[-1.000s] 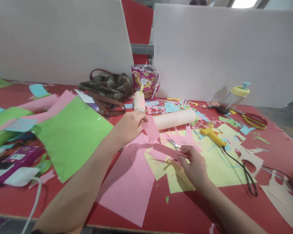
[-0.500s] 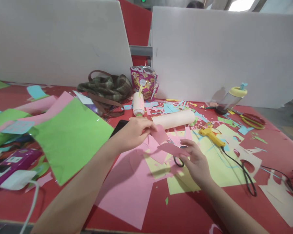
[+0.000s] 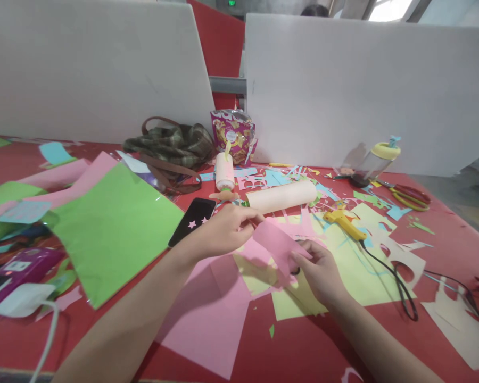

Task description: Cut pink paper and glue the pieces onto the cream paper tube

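My left hand (image 3: 223, 231) pinches the upper corner of a small pink paper piece (image 3: 277, 246) held above the table. My right hand (image 3: 319, 268) grips the lower edge of that same pink piece with closed fingers; dark scissor handles show just under it, mostly hidden. Beneath both hands lie a large pink sheet (image 3: 211, 314) and a pale yellow sheet (image 3: 343, 276) with cut-outs. A black phone (image 3: 192, 222) with star stickers lies just left of my left hand.
A cream paper roll (image 3: 281, 196), a small decorated tube (image 3: 224, 171), a yellow glue gun (image 3: 343, 222) with black cord, red scissors (image 3: 411, 194), a bottle (image 3: 377, 158), a snack bag (image 3: 232, 133), a plaid bag (image 3: 171, 144) and green sheets (image 3: 115, 223) crowd the red table. White boards stand behind.
My left hand came down and toward me with the pink piece. My right hand left the table and took hold of the piece's lower edge. The phone came into view.
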`<action>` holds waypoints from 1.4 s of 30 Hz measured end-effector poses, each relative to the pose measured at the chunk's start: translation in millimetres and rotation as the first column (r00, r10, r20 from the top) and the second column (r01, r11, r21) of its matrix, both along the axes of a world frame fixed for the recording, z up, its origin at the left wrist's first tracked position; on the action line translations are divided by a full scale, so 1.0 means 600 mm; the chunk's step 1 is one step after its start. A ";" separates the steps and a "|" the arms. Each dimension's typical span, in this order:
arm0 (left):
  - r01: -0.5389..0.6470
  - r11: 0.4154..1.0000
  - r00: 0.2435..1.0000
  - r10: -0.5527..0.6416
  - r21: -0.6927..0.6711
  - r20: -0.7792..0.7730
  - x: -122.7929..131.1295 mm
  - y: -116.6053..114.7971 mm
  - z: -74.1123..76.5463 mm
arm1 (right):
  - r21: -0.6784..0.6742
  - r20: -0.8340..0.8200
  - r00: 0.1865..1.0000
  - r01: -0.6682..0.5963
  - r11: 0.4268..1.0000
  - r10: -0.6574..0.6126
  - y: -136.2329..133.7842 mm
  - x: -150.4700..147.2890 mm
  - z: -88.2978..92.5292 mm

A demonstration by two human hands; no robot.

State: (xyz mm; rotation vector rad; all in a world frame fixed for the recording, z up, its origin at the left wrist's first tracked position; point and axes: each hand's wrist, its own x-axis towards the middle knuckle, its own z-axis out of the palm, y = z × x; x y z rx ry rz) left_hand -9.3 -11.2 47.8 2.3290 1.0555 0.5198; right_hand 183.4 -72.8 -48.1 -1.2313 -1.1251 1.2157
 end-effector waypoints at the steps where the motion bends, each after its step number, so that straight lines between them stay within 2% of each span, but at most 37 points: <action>1: -0.014 1.000 1.000 0.014 -0.012 -0.011 0.000 0.000 0.000 | 0.001 -0.007 1.000 0.001 1.000 -0.001 0.000 0.000 0.001; 4: -0.023 0.997 1.000 0.023 -0.070 0.000 0.000 0.000 0.001 | 0.030 -0.015 1.000 0.008 1.000 -0.008 0.000 -0.001 0.002; 10: 0.030 0.988 0.997 -0.019 -0.151 0.076 0.000 -0.002 -0.006 | 0.057 0.021 1.000 0.016 0.998 -0.017 -0.001 -0.003 0.008; 13: 0.059 0.984 0.995 -0.043 -0.167 0.094 0.002 -0.003 -0.008 | 0.103 0.122 0.992 0.021 0.994 -0.033 -0.002 -0.002 0.004; 16: 0.106 0.982 0.994 -0.101 -0.155 0.039 0.003 -0.002 -0.013 | 0.210 0.289 0.954 0.019 0.978 -0.081 -0.001 0.001 -0.008; 18: 0.137 0.983 0.989 -0.142 -0.120 -0.030 0.005 -0.001 -0.025 | 0.271 0.392 0.915 -0.013 0.963 -0.098 0.001 0.003 -0.018; 21: 0.143 0.988 0.985 -0.148 -0.064 -0.083 0.006 -0.006 -0.061 | 0.321 0.516 0.851 -0.090 0.943 -0.095 0.003 0.004 -0.023; 24: 0.095 0.990 0.991 -0.104 -0.103 -0.082 0.003 -0.020 -0.100 | 0.352 0.605 0.789 -0.149 0.924 -0.104 0.002 0.002 -0.019; 27: -0.009 0.992 0.999 0.004 -0.123 -0.041 -0.007 -0.040 -0.123 | 0.387 0.666 0.737 -0.210 0.898 -0.115 -0.001 -0.003 -0.017; 30: -0.078 0.982 0.997 0.079 -0.169 0.001 -0.020 -0.054 -0.129 | 0.444 0.688 0.714 -0.274 0.853 -0.129 -0.006 -0.008 -0.025; 35: -0.114 0.964 0.991 0.129 -0.241 0.047 -0.031 -0.060 -0.130 | 0.518 0.690 0.707 -0.334 0.788 -0.154 -0.011 -0.013 -0.038; 39: -0.140 0.958 0.982 0.166 -0.252 0.085 -0.032 -0.062 -0.139 | 0.516 0.688 0.712 -0.345 0.784 -0.140 -0.009 -0.015 -0.035; 42: -0.163 0.954 0.974 0.197 -0.253 0.116 -0.031 -0.066 -0.150 | 0.412 0.749 0.660 -0.398 0.819 -0.056 -0.007 -0.017 -0.031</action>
